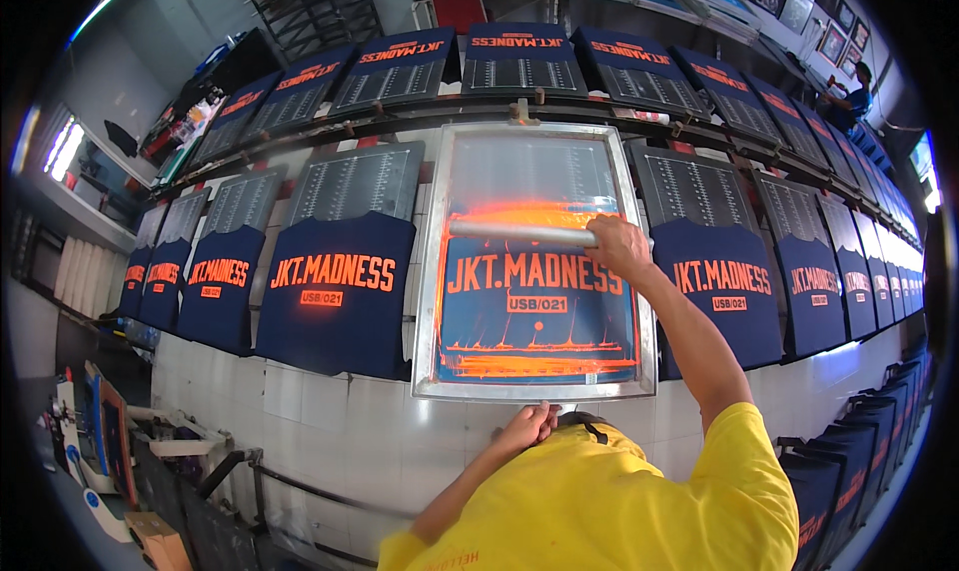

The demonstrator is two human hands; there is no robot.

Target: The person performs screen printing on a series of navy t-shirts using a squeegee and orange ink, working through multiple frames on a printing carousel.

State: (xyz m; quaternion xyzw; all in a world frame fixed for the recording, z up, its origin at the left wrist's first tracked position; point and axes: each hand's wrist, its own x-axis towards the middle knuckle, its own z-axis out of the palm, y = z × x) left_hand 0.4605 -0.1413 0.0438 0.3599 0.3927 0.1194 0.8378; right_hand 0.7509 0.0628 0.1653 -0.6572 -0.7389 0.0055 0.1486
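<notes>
Print stroke in progress: your right hand (619, 246) grips the squeegee (519, 233) at the upper screen (534, 261); your left hand (524, 429), fingers curled, steadies the frame's near edge. Next, pull evenly toward you.

Right hand (617, 245) grips the squeegee (519, 233) on the printing screen (536, 261); left hand (525, 427) touches its frame.

— What sort of place is this?

— A screen-printing workshop. A metal-framed printing screen (534, 261), smeared with orange ink, lies on a long white tiled table (340, 421).

— What else shows it?

— Left and right of the screen run rows of navy shirts (335, 291) with the same orange print. Beyond the screen is a second row, and above that, drying racks (310, 6).
</notes>
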